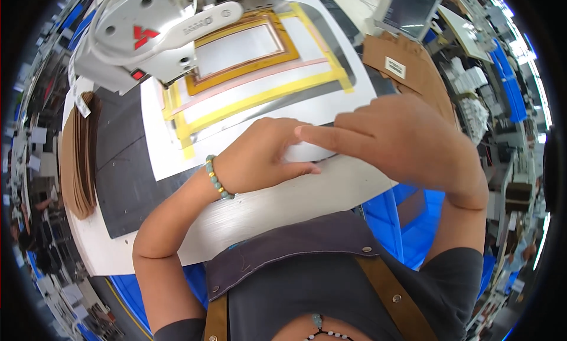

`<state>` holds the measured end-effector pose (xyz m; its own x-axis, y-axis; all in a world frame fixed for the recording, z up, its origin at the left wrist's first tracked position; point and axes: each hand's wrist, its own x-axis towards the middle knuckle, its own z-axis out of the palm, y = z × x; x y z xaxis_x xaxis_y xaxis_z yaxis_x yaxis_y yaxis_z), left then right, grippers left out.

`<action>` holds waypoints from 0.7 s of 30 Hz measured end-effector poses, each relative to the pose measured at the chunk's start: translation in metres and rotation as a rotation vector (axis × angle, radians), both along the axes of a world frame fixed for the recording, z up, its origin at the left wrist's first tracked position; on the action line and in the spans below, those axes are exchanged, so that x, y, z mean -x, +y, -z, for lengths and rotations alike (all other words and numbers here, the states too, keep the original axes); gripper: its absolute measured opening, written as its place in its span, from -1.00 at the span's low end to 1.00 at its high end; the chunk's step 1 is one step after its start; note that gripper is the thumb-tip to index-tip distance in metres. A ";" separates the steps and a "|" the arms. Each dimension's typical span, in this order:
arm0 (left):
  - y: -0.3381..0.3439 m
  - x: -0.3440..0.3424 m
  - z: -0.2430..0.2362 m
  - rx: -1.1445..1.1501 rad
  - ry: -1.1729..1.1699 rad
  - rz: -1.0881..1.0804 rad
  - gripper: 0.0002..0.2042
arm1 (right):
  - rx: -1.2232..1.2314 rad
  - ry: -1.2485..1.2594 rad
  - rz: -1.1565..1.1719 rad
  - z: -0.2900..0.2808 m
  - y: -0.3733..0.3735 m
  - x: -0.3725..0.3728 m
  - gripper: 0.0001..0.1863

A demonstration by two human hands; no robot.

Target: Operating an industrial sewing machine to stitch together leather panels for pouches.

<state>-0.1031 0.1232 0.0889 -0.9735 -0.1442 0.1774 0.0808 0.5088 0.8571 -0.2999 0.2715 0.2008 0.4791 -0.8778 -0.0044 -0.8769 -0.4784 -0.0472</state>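
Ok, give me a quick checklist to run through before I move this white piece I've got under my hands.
1. Left hand resting on the white piece: ok.
2. Right hand touching it, index finger laid along its top: ok.
3. Grip closed around the piece: cannot tell, the fingers cover it.
4. Piece lies at the near edge of the white sheet: ok.
5. Yellow tape frame flat, hands off it: ok.
6. Machine head apart from both hands: ok.
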 end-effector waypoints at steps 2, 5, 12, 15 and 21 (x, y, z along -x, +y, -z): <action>-0.006 -0.020 0.000 0.035 -0.046 -0.044 -0.63 | 0.036 0.061 -0.015 0.010 -0.004 -0.005 -0.39; -0.009 -0.042 0.004 0.157 -0.098 -0.084 -0.68 | 0.212 -0.062 -0.174 0.033 -0.009 -0.010 -0.56; -0.018 -0.068 -0.002 0.417 -0.133 -0.236 -0.63 | 0.219 -0.141 -0.146 0.050 -0.032 -0.008 -0.80; -0.030 -0.076 -0.001 0.606 -0.099 -0.347 -0.61 | 0.228 -0.199 -0.102 0.069 -0.053 -0.001 -0.76; -0.064 -0.075 0.061 0.920 -0.113 -0.445 -0.59 | 0.196 -0.120 -0.007 0.128 -0.105 0.008 -0.60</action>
